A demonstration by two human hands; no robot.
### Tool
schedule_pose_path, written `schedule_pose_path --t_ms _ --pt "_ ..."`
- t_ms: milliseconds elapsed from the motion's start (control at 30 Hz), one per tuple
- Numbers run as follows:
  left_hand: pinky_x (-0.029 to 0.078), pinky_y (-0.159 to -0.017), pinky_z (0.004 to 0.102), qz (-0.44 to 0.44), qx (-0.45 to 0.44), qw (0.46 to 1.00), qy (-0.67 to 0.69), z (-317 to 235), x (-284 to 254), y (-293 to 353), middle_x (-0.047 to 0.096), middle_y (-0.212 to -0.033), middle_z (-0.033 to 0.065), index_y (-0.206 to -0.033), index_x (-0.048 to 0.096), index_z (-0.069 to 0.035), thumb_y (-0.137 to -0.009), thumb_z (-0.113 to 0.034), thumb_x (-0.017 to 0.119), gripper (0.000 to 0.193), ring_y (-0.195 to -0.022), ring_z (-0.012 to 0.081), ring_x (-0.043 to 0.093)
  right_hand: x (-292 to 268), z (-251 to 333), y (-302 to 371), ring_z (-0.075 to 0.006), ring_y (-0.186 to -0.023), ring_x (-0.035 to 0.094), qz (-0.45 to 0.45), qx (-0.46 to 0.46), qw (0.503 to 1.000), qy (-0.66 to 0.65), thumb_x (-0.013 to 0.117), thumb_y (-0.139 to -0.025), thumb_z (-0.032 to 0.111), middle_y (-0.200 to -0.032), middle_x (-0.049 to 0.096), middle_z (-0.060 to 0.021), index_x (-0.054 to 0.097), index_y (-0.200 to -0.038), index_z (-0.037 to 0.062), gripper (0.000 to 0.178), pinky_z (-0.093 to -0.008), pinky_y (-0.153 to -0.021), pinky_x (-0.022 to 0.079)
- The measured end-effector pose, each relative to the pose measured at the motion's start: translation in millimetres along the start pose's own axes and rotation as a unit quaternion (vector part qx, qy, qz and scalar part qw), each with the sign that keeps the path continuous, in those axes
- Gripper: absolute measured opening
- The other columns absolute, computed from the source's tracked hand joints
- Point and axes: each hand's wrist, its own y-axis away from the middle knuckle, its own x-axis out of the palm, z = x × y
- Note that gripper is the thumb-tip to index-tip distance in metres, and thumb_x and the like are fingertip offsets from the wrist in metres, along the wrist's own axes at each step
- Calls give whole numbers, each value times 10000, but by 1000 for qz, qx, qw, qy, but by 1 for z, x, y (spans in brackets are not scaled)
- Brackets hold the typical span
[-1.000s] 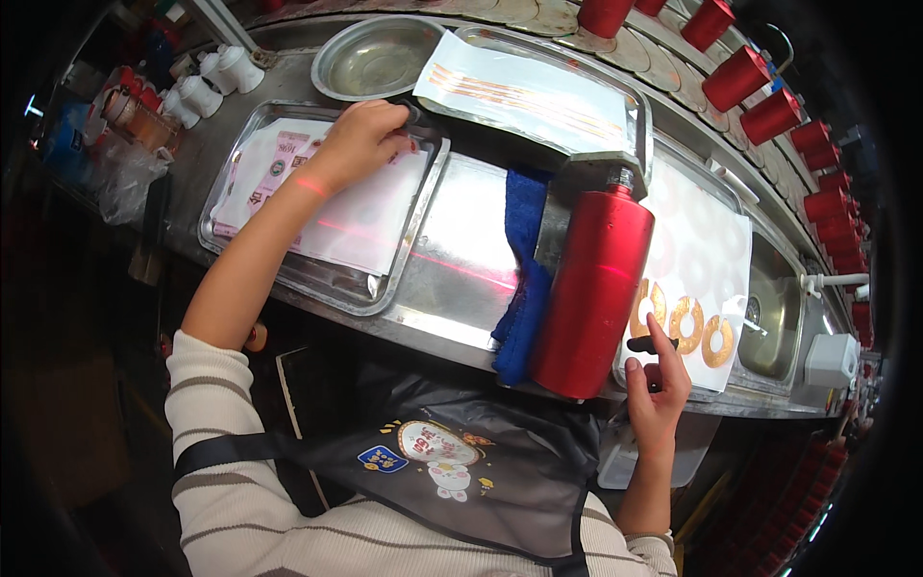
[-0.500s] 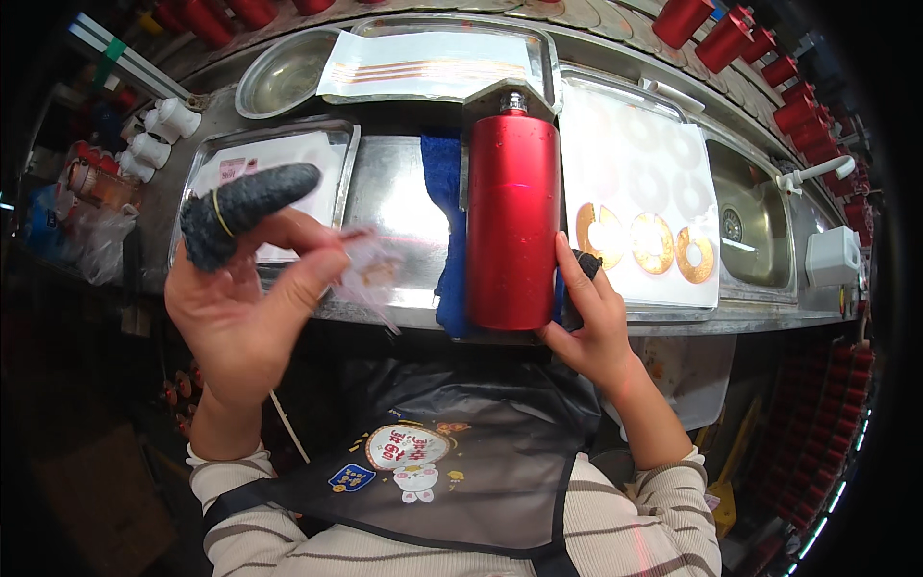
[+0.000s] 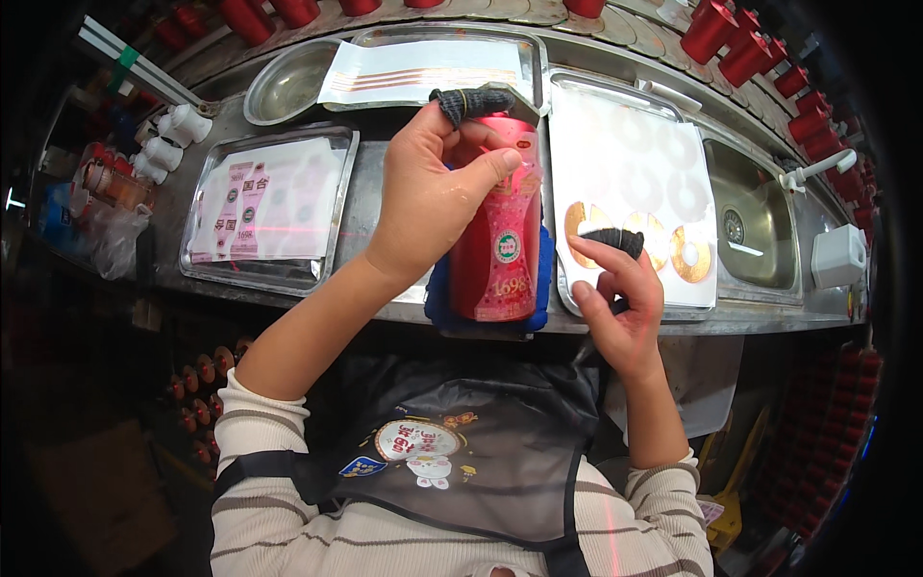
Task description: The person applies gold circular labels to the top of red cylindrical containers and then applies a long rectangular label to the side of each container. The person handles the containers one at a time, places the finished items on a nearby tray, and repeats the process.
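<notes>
A glossy red bottle (image 3: pixel 463 284) lies in front of me on a blue cloth (image 3: pixel 544 274), its neck pointing away. A thin pink printed decal (image 3: pixel 508 216) with a round emblem covers its upper face lengthwise. My left hand (image 3: pixel 423 197) reaches over the bottle's far part, thumb and fingers pinched at the decal's upper left edge. Its index finger wears a black cloth finger cover (image 3: pixel 471 104). To the right of the bottle hovers my right hand (image 3: pixel 625 303), fingers apart and holding nothing. A black cover (image 3: pixel 615 240) sits on one of its fingers too.
On the left, a metal tray (image 3: pixel 327 240) holds a sheet with pink decals. Gold ring decals (image 3: pixel 690 252) lie on white paper at right, beside a sink (image 3: pixel 755 260). A steel bowl (image 3: pixel 269 87) and striped sheet stand behind. Red bottles (image 3: pixel 711 34) line the back.
My left hand has carried the pink decal rightward onto the bottle, which was bare. My right hand has come away from the bottle's side, its fingers spreading.
</notes>
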Motion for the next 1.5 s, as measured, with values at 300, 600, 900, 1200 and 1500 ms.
schedule_pose_path --t_ms 300,600,900,1200,1500 --pt "485 -689 249 -13 49 991 -127 14 -5 -14 707 -846 7 -1006 674 -33 -818 -20 742 200 -728 78 592 26 23 -34 -402 -1156 600 52 -82 989 108 851 -772 303 -1367 500 -234 663 -1365 277 622 -427 -898 551" --pt "442 -999 327 -43 179 942 -281 17 -26 10 656 -1297 87 -1357 562 -27 -902 -62 689 474 -1145 187 597 16 32 -36 -417 -1203 558 71 -58 990 109 828 -784 262 -1381 492 -256 642 -1396 245 640 -430 -964 508" --pt "190 -1152 521 150 160 911 -349 29 -24 76 402 -1603 121 -1566 299 -128 -925 -399 687 797 -1495 372 243 15 29 -39 -408 -1186 575 96 -35 989 105 820 -797 288 -1379 497 -248 582 -1455 228 702 -424 -935 519" --pt "189 -1156 520 135 163 910 -356 29 -20 69 373 -1620 110 -1570 314 -106 -901 -404 699 827 -1486 380 246 9 30 -66 -376 -1018 602 80 -68 975 196 793 -827 362 -1198 632 -225 542 -1486 227 718 -411 -868 524" --pt "187 -1154 519 135 144 922 -333 28 -20 65 342 -1639 99 -1571 316 -101 -891 -437 688 845 -1472 385 246 15 20 -78 -439 -964 649 80 -43 981 171 763 -832 469 -1172 583 -293 466 -1535 286 784 -435 -824 541"
